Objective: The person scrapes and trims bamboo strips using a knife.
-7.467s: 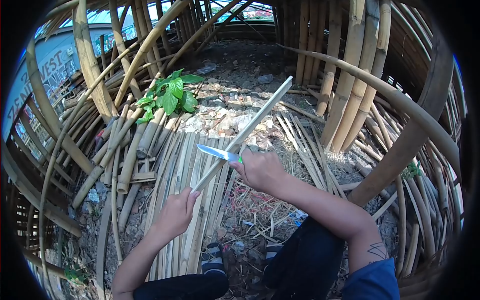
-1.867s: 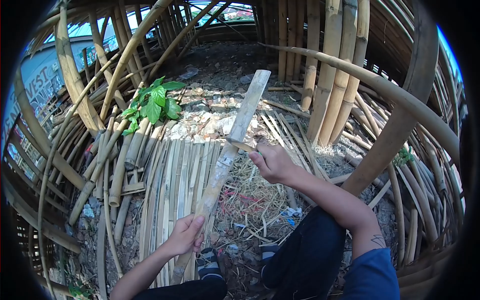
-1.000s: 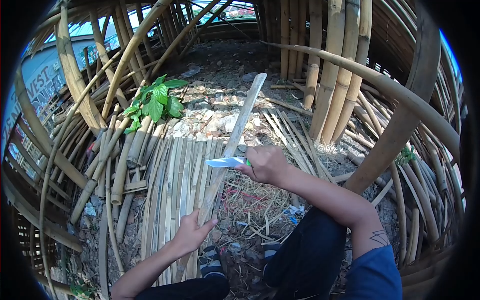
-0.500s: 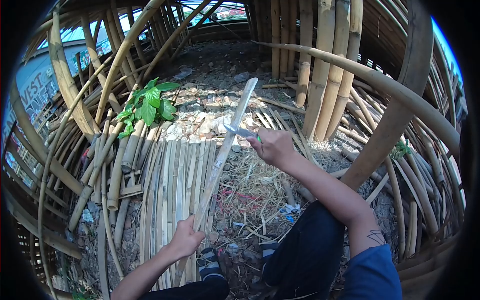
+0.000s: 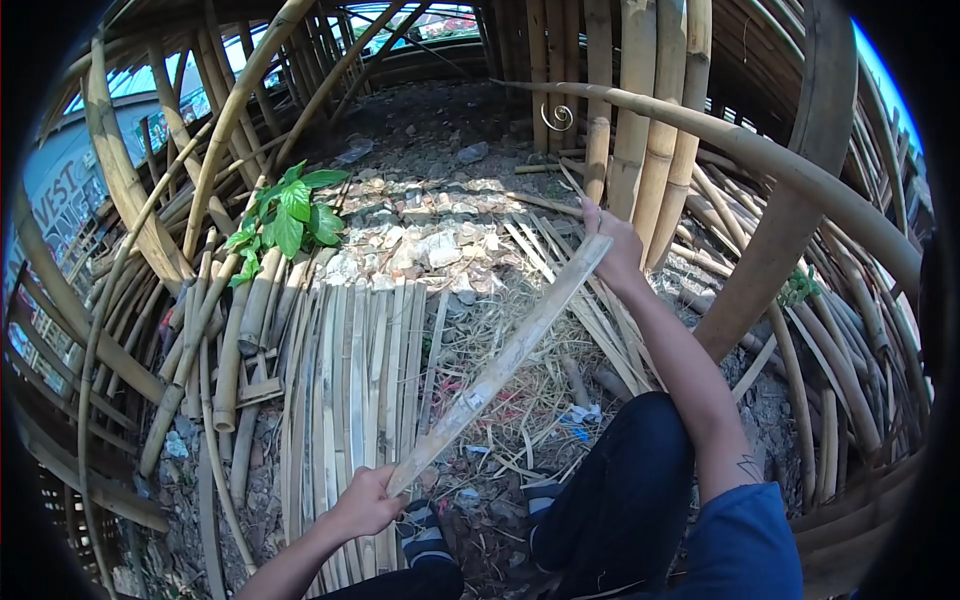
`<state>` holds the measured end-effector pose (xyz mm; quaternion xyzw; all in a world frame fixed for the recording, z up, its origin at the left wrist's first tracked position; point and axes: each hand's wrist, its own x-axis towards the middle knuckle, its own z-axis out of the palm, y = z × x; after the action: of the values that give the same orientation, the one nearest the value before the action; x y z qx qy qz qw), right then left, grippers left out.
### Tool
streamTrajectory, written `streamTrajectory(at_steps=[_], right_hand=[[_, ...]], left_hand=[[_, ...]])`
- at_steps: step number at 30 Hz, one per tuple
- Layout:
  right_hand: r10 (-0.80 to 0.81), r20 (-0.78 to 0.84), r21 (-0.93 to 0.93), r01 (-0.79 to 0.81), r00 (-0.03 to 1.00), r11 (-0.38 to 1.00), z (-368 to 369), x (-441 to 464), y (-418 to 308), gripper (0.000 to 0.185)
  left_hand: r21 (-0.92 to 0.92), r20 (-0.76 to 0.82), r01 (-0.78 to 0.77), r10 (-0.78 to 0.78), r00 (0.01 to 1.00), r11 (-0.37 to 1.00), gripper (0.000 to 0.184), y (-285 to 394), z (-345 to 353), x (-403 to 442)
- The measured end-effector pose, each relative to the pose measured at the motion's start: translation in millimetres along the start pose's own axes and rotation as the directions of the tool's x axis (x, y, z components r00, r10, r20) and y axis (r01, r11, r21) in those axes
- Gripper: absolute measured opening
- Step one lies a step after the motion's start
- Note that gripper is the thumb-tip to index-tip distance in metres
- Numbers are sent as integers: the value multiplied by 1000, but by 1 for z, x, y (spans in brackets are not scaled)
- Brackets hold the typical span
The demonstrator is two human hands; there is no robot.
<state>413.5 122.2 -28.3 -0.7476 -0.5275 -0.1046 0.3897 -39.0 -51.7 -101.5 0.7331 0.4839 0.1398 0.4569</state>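
A pale split bamboo strip (image 5: 500,368) slants up to the right in front of me. My left hand (image 5: 368,503) is closed around its lower end. At its far end is my right hand (image 5: 615,243), its fingers closed on a knife. What looks like the thin knife blade (image 5: 572,182) points up and left from the fist; the handle is hidden in it. A curled bamboo shaving (image 5: 557,118) hangs in the air above the right hand.
Split bamboo strips (image 5: 350,375) lie in a row at left. Shavings (image 5: 520,375) litter the ground. Upright bamboo poles (image 5: 655,130) and a long curved pole (image 5: 740,150) stand near my right arm. A leafy plant (image 5: 292,215) grows at left.
My right hand and the knife have moved up and right to the strip's far end. The strip has swung right to a flatter slant. A curled shaving has come into view.
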Motion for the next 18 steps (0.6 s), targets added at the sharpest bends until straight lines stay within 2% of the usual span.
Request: streamTrajectory(at_steps=[1, 3, 5, 6, 8, 9, 11, 12, 15, 16, 18], right_hand=[[80, 21, 88, -81, 997, 993, -4, -6, 1, 75], [117, 5, 142, -116, 993, 983, -7, -14, -2, 75], [174, -48, 265, -156, 984, 952, -13, -18, -9, 73], [169, -47, 268, -151, 984, 951, -14, -22, -15, 73], [62, -113, 472, -1, 992, 882, -18, -31, -28, 66], [-8, -144, 576, 91, 989, 813, -19, -40, -38, 58], [-252, -108, 571, 267, 962, 776, -28, -62, -64, 51], [-384, -76, 538, 362, 920, 761, -28, -73, -73, 48], [-692, 4, 431, 624, 721, 652, -20, -102, -93, 43], [-691, 1, 432, 623, 723, 652, -16, -110, -97, 43], [-737, 43, 431, 653, 675, 623, -10, -121, -104, 42]], left_hand=[[29, 15, 4, -4, 1000, 1000, 25, 0, -4, 0], [50, 25, 16, -18, 1000, 999, 25, -5, -9, -1], [-66, 77, 10, -5, 997, 998, 28, -13, -14, 5], [-66, 71, 10, -5, 997, 998, 28, -14, -18, 8], [-283, 151, 25, 19, 988, 959, 40, -12, -26, 17], [-286, 146, 25, 18, 989, 958, 40, -7, -30, 18], [-478, 201, -88, 207, 958, 874, 47, 5, -39, 19], [-478, 199, -90, 207, 958, 874, 47, 8, -41, 21], [-506, 137, -43, 129, 982, 861, 26, 20, -42, 28], [-503, 137, -43, 128, 982, 863, 26, 26, -39, 27], [-366, 7, -49, 55, 998, 929, 23, 35, -35, 25]])
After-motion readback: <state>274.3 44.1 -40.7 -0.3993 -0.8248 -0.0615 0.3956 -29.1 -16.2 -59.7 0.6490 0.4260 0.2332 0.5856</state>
